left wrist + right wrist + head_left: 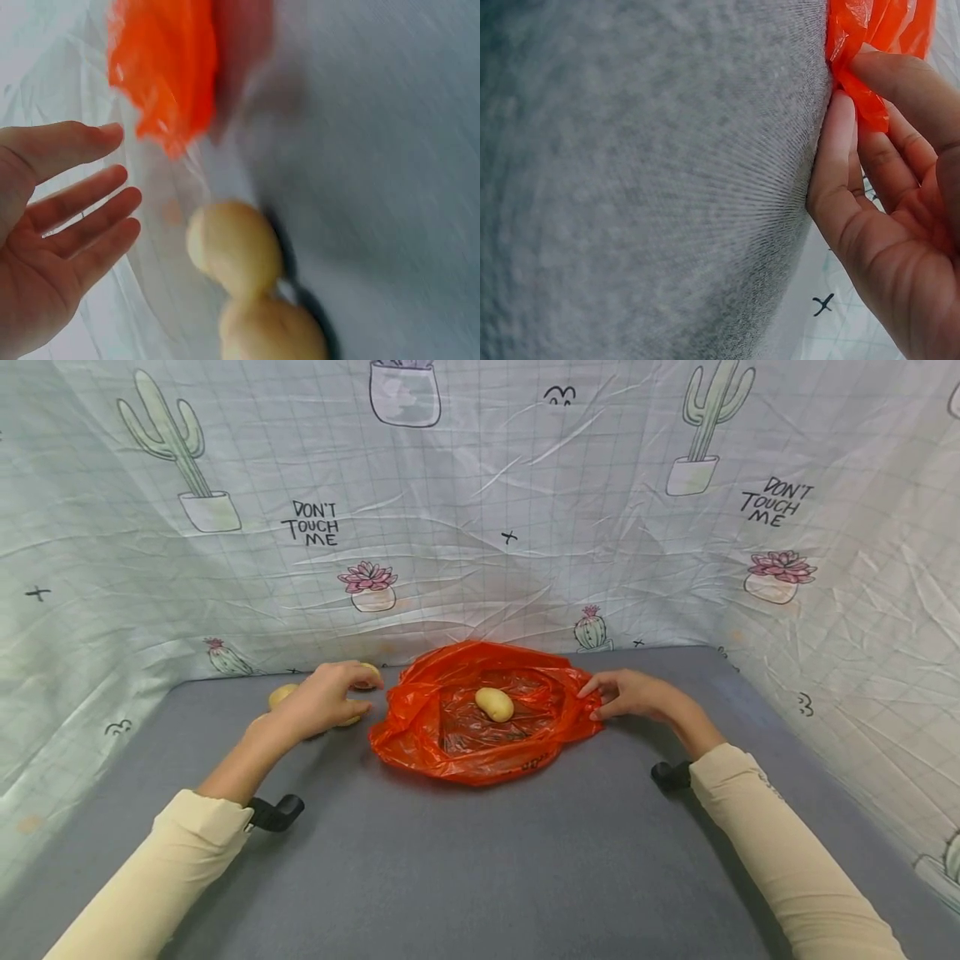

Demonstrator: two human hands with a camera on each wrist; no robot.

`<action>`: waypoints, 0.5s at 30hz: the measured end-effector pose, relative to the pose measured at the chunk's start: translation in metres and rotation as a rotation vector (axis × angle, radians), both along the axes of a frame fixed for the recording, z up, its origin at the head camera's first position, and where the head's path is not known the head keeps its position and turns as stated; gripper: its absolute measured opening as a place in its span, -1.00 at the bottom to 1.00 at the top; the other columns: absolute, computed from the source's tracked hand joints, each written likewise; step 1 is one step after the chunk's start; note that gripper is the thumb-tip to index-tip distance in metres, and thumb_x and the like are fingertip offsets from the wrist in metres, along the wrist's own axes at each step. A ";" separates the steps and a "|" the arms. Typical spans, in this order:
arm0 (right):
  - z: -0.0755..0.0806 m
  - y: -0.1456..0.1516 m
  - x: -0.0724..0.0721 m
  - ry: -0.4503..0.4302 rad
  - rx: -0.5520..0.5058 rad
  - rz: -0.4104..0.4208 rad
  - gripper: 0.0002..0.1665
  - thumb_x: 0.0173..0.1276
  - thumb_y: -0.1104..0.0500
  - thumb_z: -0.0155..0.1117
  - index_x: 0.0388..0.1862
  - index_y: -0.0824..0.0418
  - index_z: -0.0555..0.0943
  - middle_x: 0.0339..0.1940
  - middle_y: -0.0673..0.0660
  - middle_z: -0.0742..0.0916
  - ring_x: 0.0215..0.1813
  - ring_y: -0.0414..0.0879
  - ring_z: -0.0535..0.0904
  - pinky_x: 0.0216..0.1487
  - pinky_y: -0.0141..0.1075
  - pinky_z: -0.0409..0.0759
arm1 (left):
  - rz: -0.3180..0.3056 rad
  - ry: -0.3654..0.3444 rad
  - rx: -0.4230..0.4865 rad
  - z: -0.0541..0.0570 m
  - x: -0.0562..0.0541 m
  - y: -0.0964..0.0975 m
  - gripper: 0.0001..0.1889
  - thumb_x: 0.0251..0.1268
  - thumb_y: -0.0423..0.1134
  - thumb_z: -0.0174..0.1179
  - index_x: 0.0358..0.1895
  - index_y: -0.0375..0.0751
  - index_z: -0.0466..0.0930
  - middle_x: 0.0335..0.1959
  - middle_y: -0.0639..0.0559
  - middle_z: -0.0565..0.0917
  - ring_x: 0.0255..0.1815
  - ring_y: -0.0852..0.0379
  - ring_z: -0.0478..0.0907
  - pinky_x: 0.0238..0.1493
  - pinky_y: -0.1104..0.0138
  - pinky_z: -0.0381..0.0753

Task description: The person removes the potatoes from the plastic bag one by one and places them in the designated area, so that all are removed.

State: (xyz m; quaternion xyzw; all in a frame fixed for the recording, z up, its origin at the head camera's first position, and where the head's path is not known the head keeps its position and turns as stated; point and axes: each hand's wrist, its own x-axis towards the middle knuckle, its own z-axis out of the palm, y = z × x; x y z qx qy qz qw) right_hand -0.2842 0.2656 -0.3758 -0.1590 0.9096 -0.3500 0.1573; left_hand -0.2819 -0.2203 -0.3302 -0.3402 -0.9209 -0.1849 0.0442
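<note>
An orange-red plastic bag (465,768) lies spread open on the table, and one potato (494,704) rests inside it. My right hand (633,693) pinches the bag's right edge between thumb and fingers; the right wrist view shows the crumpled plastic (862,90) in that grip. To the left of the bag my left hand (318,697) hovers over several potatoes (281,695), partly hiding them. In the left wrist view its fingers (94,217) are extended and hold nothing, apart from two touching potatoes (236,247).
The grey tabletop (480,877) stretches toward me in front of the bag. A white cloth (480,485) printed with cacti hangs behind the table and along both sides. Black straps (277,812) are worn on both wrists.
</note>
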 end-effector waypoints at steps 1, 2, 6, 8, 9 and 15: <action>0.000 0.000 0.000 0.002 0.002 0.004 -0.54 0.31 0.27 0.46 0.17 0.32 0.61 -0.12 0.19 0.65 -0.12 -0.02 0.48 -0.10 -0.24 0.49 | -0.010 -0.002 0.007 0.002 0.000 0.006 -0.75 0.19 -0.44 0.41 -0.04 -0.29 0.74 -0.08 -0.15 0.73 -0.03 -0.16 0.65 0.04 -0.05 0.63; 0.000 0.000 0.000 0.002 0.004 0.003 -0.54 0.31 0.26 0.46 0.17 0.32 0.61 -0.10 0.19 0.66 -0.11 -0.02 0.48 -0.09 -0.25 0.49 | -0.019 -0.008 0.010 0.003 0.001 0.012 -0.75 0.20 -0.43 0.41 -0.04 -0.29 0.74 -0.09 -0.15 0.73 -0.04 -0.15 0.65 0.03 -0.03 0.64; 0.000 -0.002 0.001 -0.004 -0.003 0.007 -0.53 0.32 0.25 0.46 0.18 0.33 0.60 0.02 0.25 0.66 -0.04 0.01 0.51 -0.03 -0.24 0.52 | -0.065 -0.045 0.003 0.009 0.002 0.039 -0.73 0.24 -0.38 0.41 0.00 -0.30 0.74 -0.03 -0.16 0.74 -0.01 -0.13 0.63 0.02 0.02 0.64; 0.000 -0.002 0.001 -0.005 0.001 0.003 -0.53 0.32 0.25 0.46 0.19 0.32 0.61 0.06 0.25 0.65 0.00 0.03 0.51 0.00 -0.25 0.51 | -0.100 -0.074 0.001 0.011 0.001 0.053 -0.73 0.25 -0.36 0.41 0.01 -0.28 0.74 0.00 -0.15 0.74 0.05 -0.12 0.63 0.08 0.02 0.63; 0.000 -0.002 0.001 -0.003 0.006 0.004 -0.53 0.32 0.24 0.46 0.18 0.32 0.61 0.06 0.25 0.65 0.00 0.04 0.52 0.00 -0.24 0.52 | -0.118 -0.091 0.001 0.012 0.000 0.060 -0.73 0.25 -0.35 0.41 0.02 -0.26 0.74 0.01 -0.14 0.74 0.07 -0.11 0.64 0.11 0.03 0.63; 0.001 -0.001 -0.001 -0.007 0.023 0.002 -0.53 0.32 0.26 0.45 0.18 0.31 0.61 -0.08 0.19 0.64 -0.08 0.01 0.49 -0.06 -0.23 0.51 | -0.199 -0.211 -0.025 0.014 -0.013 0.094 -0.71 0.29 -0.31 0.40 0.06 -0.17 0.72 0.08 -0.09 0.73 0.12 -0.09 0.63 0.18 0.06 0.59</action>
